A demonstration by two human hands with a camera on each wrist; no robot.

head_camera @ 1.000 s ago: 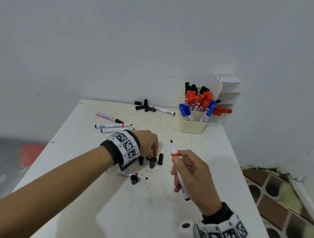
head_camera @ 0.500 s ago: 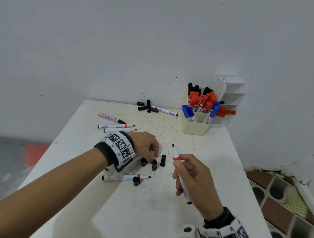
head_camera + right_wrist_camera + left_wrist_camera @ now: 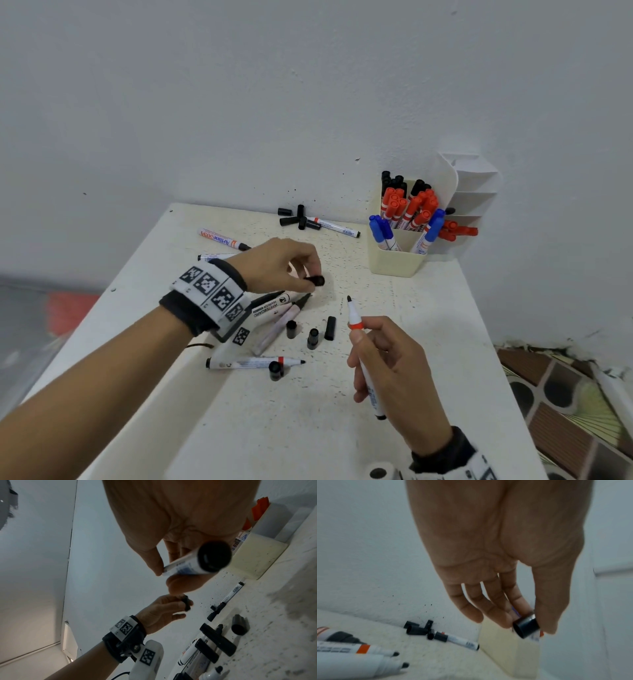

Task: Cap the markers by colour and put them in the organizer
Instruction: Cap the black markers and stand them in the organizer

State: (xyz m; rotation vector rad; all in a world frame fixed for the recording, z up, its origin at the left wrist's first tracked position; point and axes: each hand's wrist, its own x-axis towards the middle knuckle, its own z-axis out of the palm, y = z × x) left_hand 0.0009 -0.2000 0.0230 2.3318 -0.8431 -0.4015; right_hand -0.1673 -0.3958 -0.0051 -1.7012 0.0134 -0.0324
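Observation:
My left hand hovers above the table and pinches a black cap between thumb and fingertips. My right hand grips an uncapped white marker with a black tip and an orange band, tip pointing up and away; its black butt end faces the right wrist camera. The cap is up and to the left of the marker tip, apart from it. A cream organizer at the back right holds capped red, blue and black markers.
Loose black caps and uncapped markers lie between my hands. More markers and caps lie near the wall. A white tiered rack stands behind the organizer. The table edge drops off at right to a patterned floor.
My left hand has lifted off the table with a black cap pinched in its fingers and risen toward the marker tip. The right hand has kept the marker nearly still.

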